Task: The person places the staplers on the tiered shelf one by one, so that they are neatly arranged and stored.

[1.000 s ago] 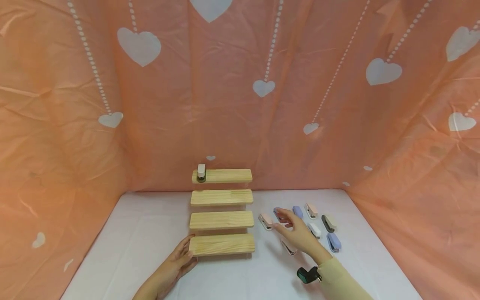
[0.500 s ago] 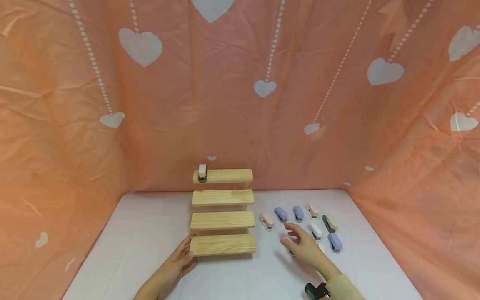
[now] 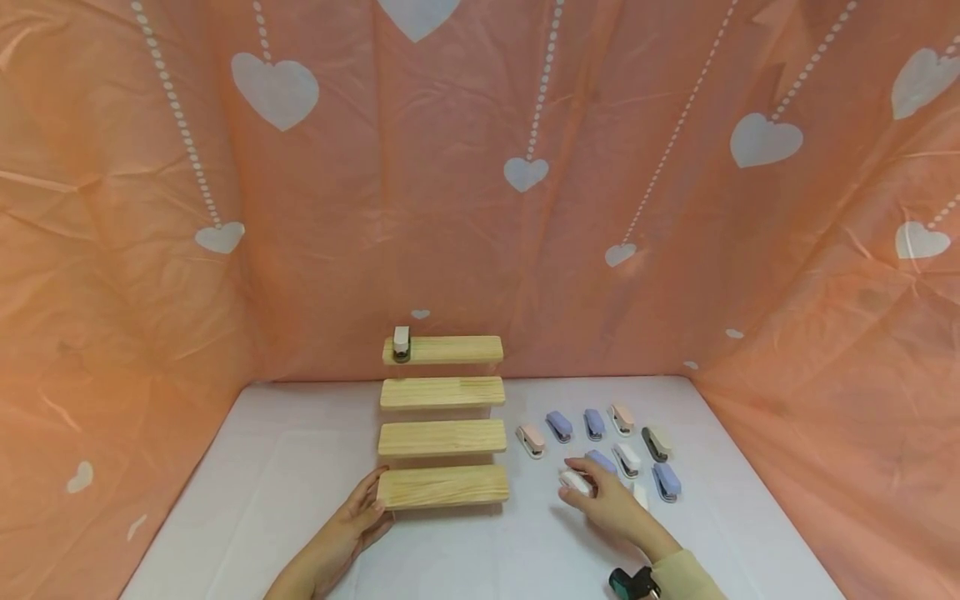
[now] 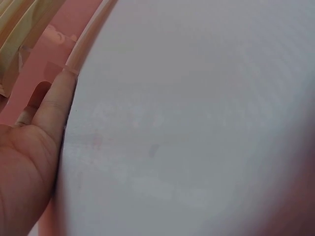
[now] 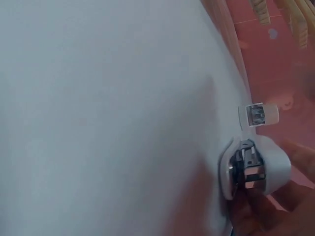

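My left hand [image 3: 356, 521] grips the left end of the lowest step of a stepped wooden display rack [image 3: 444, 487], its thumb at the front edge. In the left wrist view its fingers [image 4: 54, 105] lie along the rack's clear side panel. With my right hand [image 3: 611, 504] I pinch a white mini stapler [image 3: 575, 481] between thumb and fingers, close over the table. The right wrist view shows this stapler [image 5: 275, 167] end-on, its metal mouth facing the camera. On the top step's left end stands a white stapler with a dark base [image 3: 402, 342].
Several more staplers lie right of the rack: a pink one [image 3: 531, 440], a lilac one [image 3: 558, 425], a white one [image 3: 627, 459] and a grey-green one [image 3: 657, 444]. A lilac stapler [image 3: 601, 461] is partly behind my right hand. Peach cloth walls [image 3: 465, 208] surround the white table.
My right hand has come nearer and lower, from above the farther staplers onto the white one, and its fingers have closed on it. The left hand stays at the rack.
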Available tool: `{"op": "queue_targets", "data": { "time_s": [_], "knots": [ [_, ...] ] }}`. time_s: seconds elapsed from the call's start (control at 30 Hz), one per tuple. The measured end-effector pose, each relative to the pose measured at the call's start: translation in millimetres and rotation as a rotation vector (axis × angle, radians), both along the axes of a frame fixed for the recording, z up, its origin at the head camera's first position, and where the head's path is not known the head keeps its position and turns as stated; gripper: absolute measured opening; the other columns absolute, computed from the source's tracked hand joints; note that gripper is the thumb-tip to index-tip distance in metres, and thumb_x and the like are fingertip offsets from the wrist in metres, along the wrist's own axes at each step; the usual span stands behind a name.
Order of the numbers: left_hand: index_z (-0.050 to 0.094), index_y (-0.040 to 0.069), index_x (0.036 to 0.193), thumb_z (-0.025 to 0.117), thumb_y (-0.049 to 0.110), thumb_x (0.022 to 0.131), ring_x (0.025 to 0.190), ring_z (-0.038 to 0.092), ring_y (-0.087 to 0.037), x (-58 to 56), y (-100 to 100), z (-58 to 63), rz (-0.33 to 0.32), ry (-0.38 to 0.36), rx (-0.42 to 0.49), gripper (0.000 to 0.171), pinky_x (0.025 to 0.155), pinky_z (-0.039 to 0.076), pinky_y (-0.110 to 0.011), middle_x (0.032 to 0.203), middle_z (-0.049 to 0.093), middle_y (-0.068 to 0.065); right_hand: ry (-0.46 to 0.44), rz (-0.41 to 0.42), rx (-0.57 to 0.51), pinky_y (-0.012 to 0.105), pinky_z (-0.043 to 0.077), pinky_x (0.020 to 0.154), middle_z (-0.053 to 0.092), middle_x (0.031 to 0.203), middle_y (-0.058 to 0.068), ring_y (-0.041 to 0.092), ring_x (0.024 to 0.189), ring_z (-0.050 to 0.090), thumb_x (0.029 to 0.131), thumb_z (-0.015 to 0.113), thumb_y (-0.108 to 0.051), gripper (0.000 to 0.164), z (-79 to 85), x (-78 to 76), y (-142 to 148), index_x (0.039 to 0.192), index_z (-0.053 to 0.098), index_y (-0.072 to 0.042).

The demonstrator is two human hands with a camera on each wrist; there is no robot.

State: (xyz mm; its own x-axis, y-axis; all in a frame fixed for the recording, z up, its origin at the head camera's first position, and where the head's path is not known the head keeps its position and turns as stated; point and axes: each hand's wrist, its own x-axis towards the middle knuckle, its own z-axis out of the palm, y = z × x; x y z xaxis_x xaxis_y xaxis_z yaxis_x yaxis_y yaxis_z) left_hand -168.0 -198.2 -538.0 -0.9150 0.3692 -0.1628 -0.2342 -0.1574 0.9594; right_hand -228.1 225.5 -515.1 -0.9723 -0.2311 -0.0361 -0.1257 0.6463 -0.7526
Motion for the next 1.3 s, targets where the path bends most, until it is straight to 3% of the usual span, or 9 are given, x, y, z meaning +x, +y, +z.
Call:
{"op": "queue_targets", "data": {
  "time_s": [0.13, 0.27, 0.5, 0.73, 1.0, 1.3],
  "knots": [
    [-0.002, 0.018, 0.156, 0.046, 0.026, 0.103, 0.142, 0.007, -0.043, 0.8, 0.1, 0.6, -0.004, 0.003, 0.002, 0.072, 0.111, 0.033, -0.038, 0.157, -0.004, -0.027, -0.044, 0.025, 0.008, 0.032, 0.045, 0.077, 0.057, 0.118, 0.007, 0.018, 0.092, 0.052, 0.086, 0.072, -0.04, 0.058, -0.7, 0.3, 2.7, 0.134, 0.054, -0.014],
    [-0.002, 0.019, 0.156, 0.046, 0.026, 0.103, 0.142, 0.008, -0.042, 1.5, 0.4, 2.0, -0.001, 0.002, -0.005, 0.072, 0.112, 0.032, -0.038, 0.157, -0.003, -0.027, -0.083, 0.062, -0.039, 0.04, 0.052, 0.084, 0.057, 0.123, 0.011, 0.024, 0.103, 0.056, 0.086, 0.073, -0.036, 0.059, 1.1, 1.7, 5.2, 0.136, 0.053, -0.01],
    [-0.001, 0.018, 0.156, 0.046, 0.026, 0.103, 0.142, 0.011, -0.041, 2.0, 0.5, 1.9, 0.011, -0.007, -0.008, 0.072, 0.112, 0.033, -0.038, 0.157, 0.0, -0.027, -0.156, 0.097, -0.102, 0.045, 0.049, 0.096, 0.056, 0.127, 0.008, 0.026, 0.114, 0.053, 0.088, 0.072, -0.033, 0.061, -1.3, 0.5, 10.4, 0.139, 0.05, -0.008],
    [-0.001, 0.016, 0.156, 0.047, 0.023, 0.103, 0.142, 0.01, -0.04, 1.4, 0.5, 1.5, 0.025, -0.016, 0.005, 0.072, 0.111, 0.035, -0.036, 0.158, -0.004, -0.024, -0.118, 0.063, -0.085, 0.046, 0.051, 0.094, 0.057, 0.121, 0.008, 0.025, 0.11, 0.056, 0.086, 0.074, -0.034, 0.06, -4.4, -0.7, 8.4, 0.135, 0.053, -0.008],
    [-0.001, 0.017, 0.156, 0.046, 0.025, 0.103, 0.142, 0.011, -0.041, 1.9, 0.3, 3.9, 0.012, -0.005, -0.004, 0.071, 0.111, 0.033, -0.038, 0.158, -0.002, -0.025, -0.095, 0.051, -0.076, 0.035, 0.055, 0.08, 0.058, 0.112, 0.007, 0.02, 0.099, 0.058, 0.085, 0.075, -0.033, 0.058, -3.2, -4.9, 1.1, 0.133, 0.054, -0.007],
    [0.001, 0.018, 0.156, 0.045, 0.024, 0.104, 0.142, 0.013, -0.04, 2.1, 0.5, 3.6, 0.027, -0.012, 0.0, 0.069, 0.112, 0.033, -0.04, 0.158, 0.0, -0.025, -0.061, -0.018, -0.05, 0.045, 0.054, 0.088, 0.06, 0.12, 0.006, 0.023, 0.103, 0.06, 0.085, 0.075, -0.037, 0.054, 10.5, -11.8, -16.6, 0.131, 0.057, -0.016]
  ]
}}
